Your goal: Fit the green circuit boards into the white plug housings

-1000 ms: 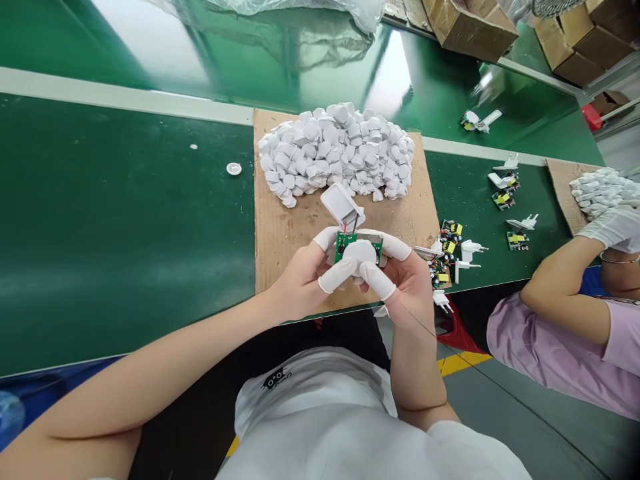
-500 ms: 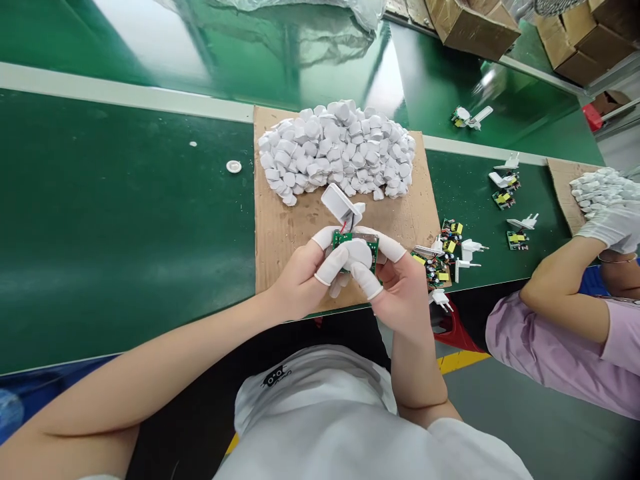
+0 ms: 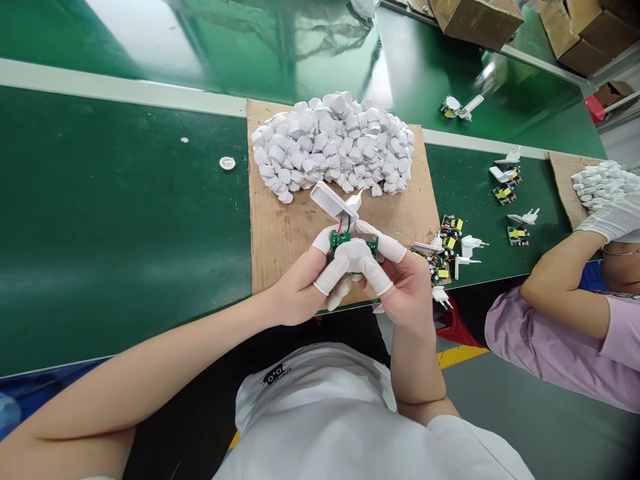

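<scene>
Between my two hands is a small green circuit board (image 3: 370, 248), gripped at its left and right edges. My left hand (image 3: 313, 273) and my right hand (image 3: 400, 277) wear white finger cots, and both thumbs press on a rounded white piece (image 3: 353, 250) lying on the board. A red and a black wire run from the board's far edge to a white plug housing (image 3: 333, 201), which hangs tilted beyond it. The board's underside is hidden by my fingers. Past the housing lies a pile of white pieces (image 3: 335, 143) on a cardboard sheet (image 3: 280, 240).
Several circuit boards with plugs (image 3: 443, 257) lie at the cardboard's right edge, and more (image 3: 507, 183) farther right. A small white disc (image 3: 227, 163) rests on the green table (image 3: 125, 220). A co-worker's gloved hand (image 3: 613, 217) is beside another white pile. Cardboard boxes (image 3: 475, 20) stand at the back.
My thumbs have shifted and now press on the white piece from both sides. The plug housing has swung slightly left. The whole view has moved a little.
</scene>
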Demonstrator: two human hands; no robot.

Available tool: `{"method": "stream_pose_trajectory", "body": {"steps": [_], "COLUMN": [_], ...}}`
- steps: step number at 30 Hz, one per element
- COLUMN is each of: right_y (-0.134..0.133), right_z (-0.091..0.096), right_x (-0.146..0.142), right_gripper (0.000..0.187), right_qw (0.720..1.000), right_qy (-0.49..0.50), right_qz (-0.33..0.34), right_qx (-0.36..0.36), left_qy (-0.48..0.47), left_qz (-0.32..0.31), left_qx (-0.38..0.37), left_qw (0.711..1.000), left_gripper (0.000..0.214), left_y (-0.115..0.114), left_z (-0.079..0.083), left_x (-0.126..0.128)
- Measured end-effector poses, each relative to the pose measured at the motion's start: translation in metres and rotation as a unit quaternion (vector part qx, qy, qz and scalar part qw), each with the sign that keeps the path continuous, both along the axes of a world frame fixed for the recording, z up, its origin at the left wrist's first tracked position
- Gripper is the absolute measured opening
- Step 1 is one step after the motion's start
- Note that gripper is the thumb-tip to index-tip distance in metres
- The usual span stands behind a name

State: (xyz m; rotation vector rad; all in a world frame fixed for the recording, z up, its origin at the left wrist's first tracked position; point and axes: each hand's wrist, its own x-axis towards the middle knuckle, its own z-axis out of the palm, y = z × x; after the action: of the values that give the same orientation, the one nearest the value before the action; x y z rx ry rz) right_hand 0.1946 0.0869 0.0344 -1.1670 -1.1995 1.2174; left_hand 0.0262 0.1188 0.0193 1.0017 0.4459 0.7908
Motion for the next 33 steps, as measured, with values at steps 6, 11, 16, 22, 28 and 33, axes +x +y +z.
{"method": "stream_pose_trajectory", "body": {"steps": [6,11,16,22,28,33], "right_y": [-0.004,-0.008,-0.010,-0.005,-0.004,-0.005], "right_z": [0.006,0.006,0.006,0.003,0.001,0.000], "right_x": [0.004,0.010,0.007,-0.015,-0.015,-0.015], "right_gripper": [0.048,0.044,0.044,0.030,0.023,0.019], "right_qw": [0.999,0.998,0.995,0.999,0.991,0.989], "right_qy": [-0.003,0.001,0.060,0.025,-0.098,-0.114], "right_qz": [0.047,0.058,0.075,-0.011,-0.039,-0.043], "right_qx": [-0.001,0.003,-0.002,0.019,0.086,0.083], "left_qy": [-0.031,-0.008,-0.040,-0.014,0.049,0.066], "left_qz": [-0.007,-0.056,-0.020,0.096,0.111,0.110], "left_qx": [0.014,0.041,0.042,0.101,0.099,0.114], "left_qw": [0.999,0.998,0.998,0.990,0.988,0.985], "left_gripper": [0.052,0.054,0.044,0.031,0.031,0.030], "left_y": [-0.001,-0.004,-0.004,0.000,-0.001,-0.006], "left_z": [-0.004,-0.011,-0.013,-0.011,-0.006,-0.008], "left_x": [-0.001,-0.004,-0.002,0.001,-0.002,-0.002]}}
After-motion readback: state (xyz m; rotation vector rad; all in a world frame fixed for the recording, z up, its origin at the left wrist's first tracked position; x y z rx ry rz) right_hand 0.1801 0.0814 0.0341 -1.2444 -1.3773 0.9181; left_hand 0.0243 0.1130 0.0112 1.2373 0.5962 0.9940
